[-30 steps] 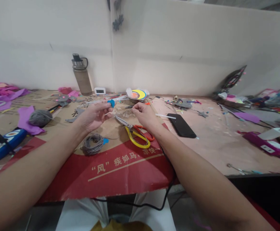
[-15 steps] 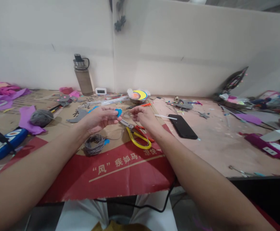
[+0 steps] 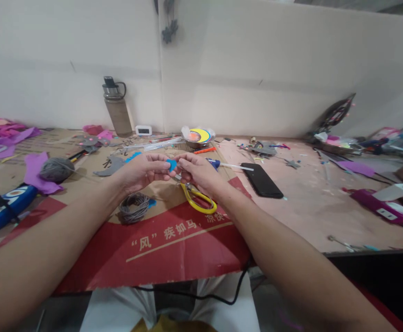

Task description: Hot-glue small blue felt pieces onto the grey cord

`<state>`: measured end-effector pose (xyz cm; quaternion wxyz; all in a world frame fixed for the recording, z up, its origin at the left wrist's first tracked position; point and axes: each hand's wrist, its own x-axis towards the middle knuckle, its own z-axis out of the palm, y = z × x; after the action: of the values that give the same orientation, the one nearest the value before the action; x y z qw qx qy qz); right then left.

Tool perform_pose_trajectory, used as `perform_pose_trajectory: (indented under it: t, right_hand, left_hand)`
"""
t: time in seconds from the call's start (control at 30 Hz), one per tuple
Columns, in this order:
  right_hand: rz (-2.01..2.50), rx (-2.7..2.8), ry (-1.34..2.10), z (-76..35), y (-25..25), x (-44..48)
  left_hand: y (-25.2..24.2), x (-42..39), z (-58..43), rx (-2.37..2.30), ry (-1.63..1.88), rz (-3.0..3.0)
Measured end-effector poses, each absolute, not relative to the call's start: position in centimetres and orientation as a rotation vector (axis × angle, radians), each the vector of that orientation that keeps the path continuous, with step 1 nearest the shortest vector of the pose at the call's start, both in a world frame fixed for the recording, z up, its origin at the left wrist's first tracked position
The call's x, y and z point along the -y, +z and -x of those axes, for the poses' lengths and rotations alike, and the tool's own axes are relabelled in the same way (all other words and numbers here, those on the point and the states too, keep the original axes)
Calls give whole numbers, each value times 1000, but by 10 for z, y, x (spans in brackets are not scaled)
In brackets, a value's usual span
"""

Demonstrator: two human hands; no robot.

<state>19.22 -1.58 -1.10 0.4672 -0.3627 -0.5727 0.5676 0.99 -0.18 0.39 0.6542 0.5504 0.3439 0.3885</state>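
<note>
My left hand (image 3: 144, 171) pinches a small blue felt piece (image 3: 171, 165) between thumb and fingertips above the cardboard. My right hand (image 3: 196, 171) meets it from the right, thumb and finger closed at the piece's edge; whatever they hold is too small to make out. Under the hands lie yellow-handled scissors (image 3: 201, 206), their blades partly hidden. A coil of grey cord (image 3: 134, 207) sits below my left hand, with a bit of blue felt (image 3: 152, 203) beside it. Behind my right hand shows part of a blue glue gun (image 3: 213, 163) with a white glue stick (image 3: 236, 166).
A black phone (image 3: 262, 180) lies to the right, near a purple power strip (image 3: 381, 207). Grey yarn (image 3: 56, 169) and purple felt (image 3: 37, 173) are on the left. A bottle (image 3: 116, 108), a small white clock (image 3: 143, 130) and a bowl (image 3: 198, 137) stand along the wall.
My right hand has moved left, so its fingertips now meet the blue felt piece. It uncovers the blue glue gun and hides the red-orange handles by the scissors.
</note>
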Motion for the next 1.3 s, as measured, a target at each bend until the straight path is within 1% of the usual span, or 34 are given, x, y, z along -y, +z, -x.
perform_pose_trajectory:
  t: [0.2,0.4,0.6,0.87,0.97,1.07,1.2,1.3]
  right_hand:
    - [1075,1519,1169,-198,-8,23]
    - [1052,1483,965,-199,-6,21]
    - [1059,1365,885,-200,-6,18]
    - [1091,1437,799,-200,-5,23]
    - [1105,1451,849,-202,-8,20]
    - [1066,1412,992,-201,-12,16]
    - [1015,1245,1215,-198,-8,18]
    - [1005,1130,1310,-196,-2,21]
  left_hand:
    - [3,1,-11,-847,927,-1271]
    - [2,1,-11,-860,930,-1257]
    - [4,5,-17,-908,981,-1186]
    - [2,6,-22,-1022,1042,-1241]
    - [1,4,-23,-1034,1084,-1184]
    - [0,4,-23,-1049,1103,-1149]
    - [-2,4,-22,-1032,1126,-1154]
    - [-2,4,-23,-1048,1109,-1152]
